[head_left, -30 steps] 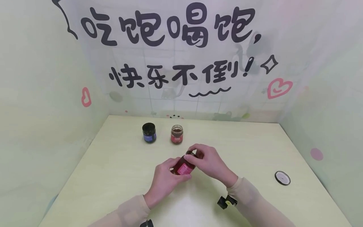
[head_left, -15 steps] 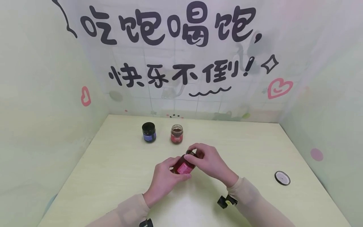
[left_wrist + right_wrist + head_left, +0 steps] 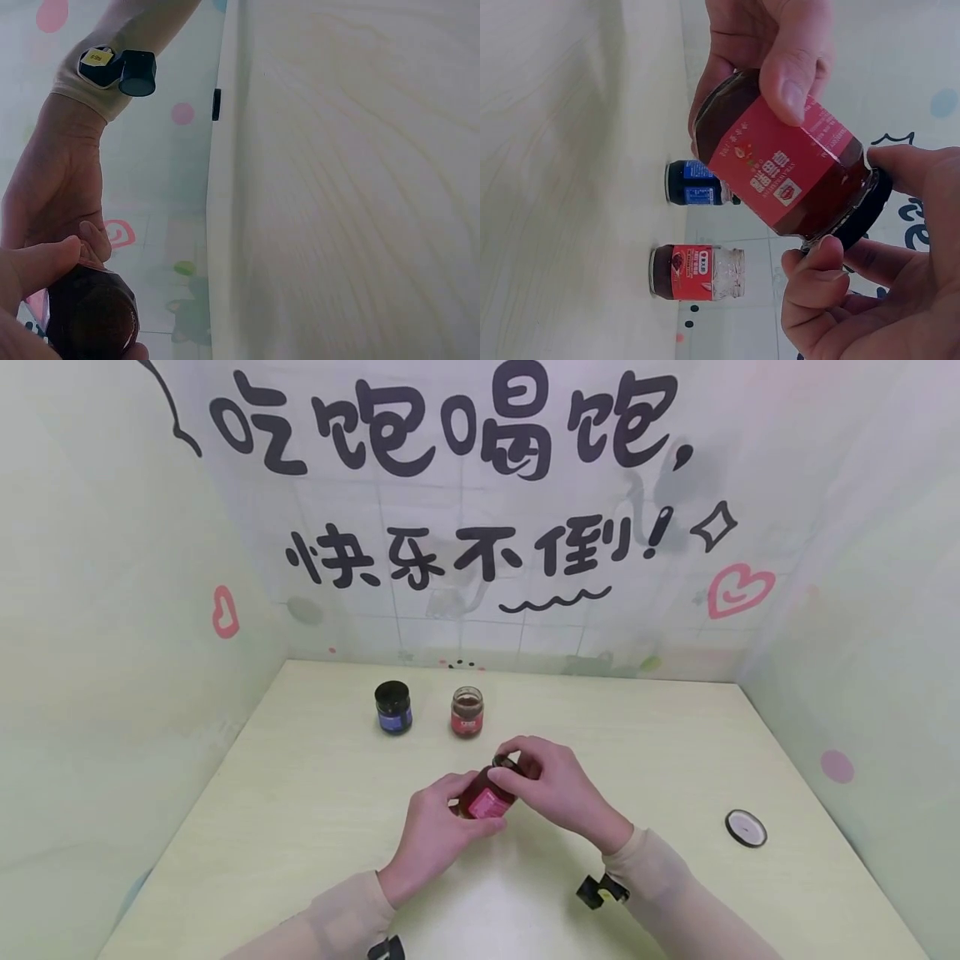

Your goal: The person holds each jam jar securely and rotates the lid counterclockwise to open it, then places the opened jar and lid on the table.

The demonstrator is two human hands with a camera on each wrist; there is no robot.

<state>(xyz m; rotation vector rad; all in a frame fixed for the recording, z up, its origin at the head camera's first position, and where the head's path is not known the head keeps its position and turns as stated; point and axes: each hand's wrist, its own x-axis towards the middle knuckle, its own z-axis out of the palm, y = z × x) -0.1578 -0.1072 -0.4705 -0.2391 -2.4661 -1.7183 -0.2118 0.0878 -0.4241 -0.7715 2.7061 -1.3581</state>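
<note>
A dark red jar with a pink-red label (image 3: 487, 802) is held tilted above the table, between both hands. My left hand (image 3: 437, 832) grips its base end, thumb along the label. At the other end the fingers and thumb of my right hand (image 3: 558, 789) pinch the black lid, which the right wrist view shows on the jar's mouth (image 3: 868, 210). In the left wrist view the jar's round bottom (image 3: 99, 319) faces the camera.
Behind the hands stand a dark jar with a blue label (image 3: 393, 708) and a lidless glass jar with a red label (image 3: 467, 712). A loose lid (image 3: 746, 828) lies at the right on the table (image 3: 300, 827). Printed cloth walls surround the table.
Both hands keep their hold on the jar, almost in the same place. The whole head view has shifted up very slightly.
</note>
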